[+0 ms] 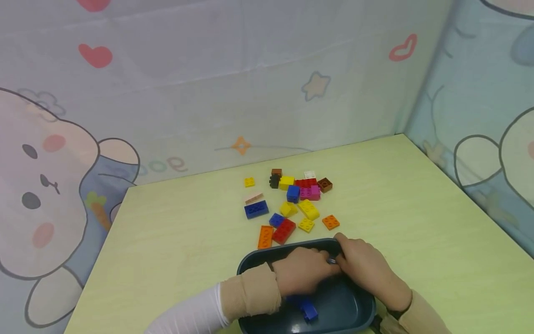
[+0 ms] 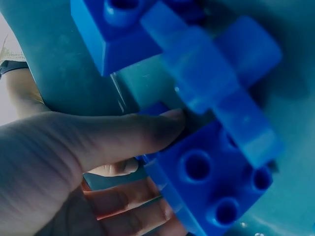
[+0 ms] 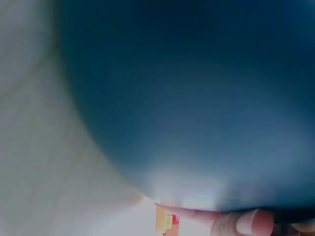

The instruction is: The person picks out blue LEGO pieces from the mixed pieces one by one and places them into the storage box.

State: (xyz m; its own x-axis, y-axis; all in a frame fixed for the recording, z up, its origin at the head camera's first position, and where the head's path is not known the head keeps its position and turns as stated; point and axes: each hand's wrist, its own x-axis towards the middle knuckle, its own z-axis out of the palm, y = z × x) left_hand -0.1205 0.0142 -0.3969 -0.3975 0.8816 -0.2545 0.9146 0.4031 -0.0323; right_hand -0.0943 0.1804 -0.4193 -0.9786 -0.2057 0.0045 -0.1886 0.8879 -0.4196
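My left hand (image 1: 302, 271) reaches down into a dark teal tub (image 1: 350, 304), its fingertips hidden from the head camera. Close up in the left wrist view, the thumb and curled fingers hold a blue studded toy brick (image 2: 216, 182) at its edge. Nearer that camera sits a cross-shaped blue piece (image 2: 211, 78), with another blue brick (image 2: 128, 39) above it. The head view shows some of this blue (image 1: 308, 310) below the left wrist. My right hand (image 1: 369, 266) grips the tub's far right corner; the right wrist view catches its fingertips (image 3: 258, 222) along the wall.
Beyond the tub, loose toy bricks lie on the pale yellow table (image 1: 187, 222): a red brick (image 1: 284, 231), an orange brick (image 1: 265, 237), a long blue brick (image 1: 256, 209), a magenta brick (image 1: 310, 193) and several others. A printed cloth wall (image 1: 250, 106) rises behind the table.
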